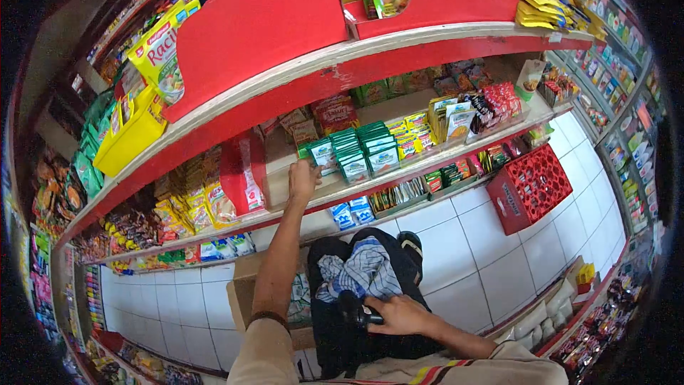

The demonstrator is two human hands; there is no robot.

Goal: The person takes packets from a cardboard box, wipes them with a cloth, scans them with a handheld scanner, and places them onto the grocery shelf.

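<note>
My left hand [304, 180] reaches to the middle shelf, its fingers curled at the left end of the green-and-white sachets [325, 157]. The fingers seem to pinch the edge of one sachet, though the tips are partly hidden. More of these sachets [382, 153] stand in upright rows just to the right. Down on my lap, my right hand [400, 315] is closed around a black object [351, 308] that looks like a spray bottle's head; its lower part is hidden. A crumpled blue-and-white checked cloth [362, 271] lies over my knees, just beyond that object.
Yellow packets [412, 135] fill the shelf right of the green rows. Above hangs a red-fronted upper shelf [335, 75]. A red crate [531, 189] sits on the tiled floor at right, and a cardboard box [249, 289] stands beside my left leg.
</note>
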